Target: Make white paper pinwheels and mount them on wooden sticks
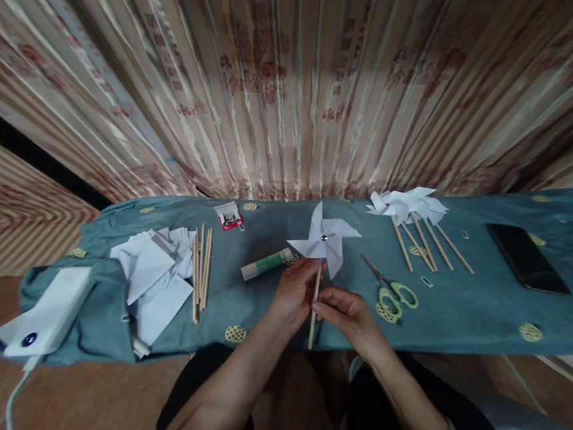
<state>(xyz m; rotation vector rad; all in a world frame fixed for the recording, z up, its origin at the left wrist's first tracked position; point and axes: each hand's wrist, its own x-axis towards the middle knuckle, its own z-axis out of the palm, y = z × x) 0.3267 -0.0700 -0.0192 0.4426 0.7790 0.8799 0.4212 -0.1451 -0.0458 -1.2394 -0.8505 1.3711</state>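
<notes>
White paper makes up the blades of the pinwheel (332,246), which stands out over the green patterned surface (268,307) near its front edge, between the glue stick (267,263) and the scissors (390,295). It should be very light, with thin, springy blades that would crease or tear under a squeeze, so the folded paper is a poor place to grip. The wooden stick (311,334) beneath looks stiff and straight, smooth enough perhaps to roll a little between fingertips, and is the sensible part to take hold of, well clear of the shiny pin (323,237) at the hub, where pressure could loosen the folds. Both hands have the stick: the fingers of the left hand (292,292) are curled in close to it just under the blades, though their exact contact is partly hidden, while those of the right hand (350,317) are drawn together in a light pinch lower down, the thumb and fingertips meeting at the wood with hardly any gap. The lower end of the stick sticks out free below that pinch, and the blades are spread, untouched by the right hand.
</notes>
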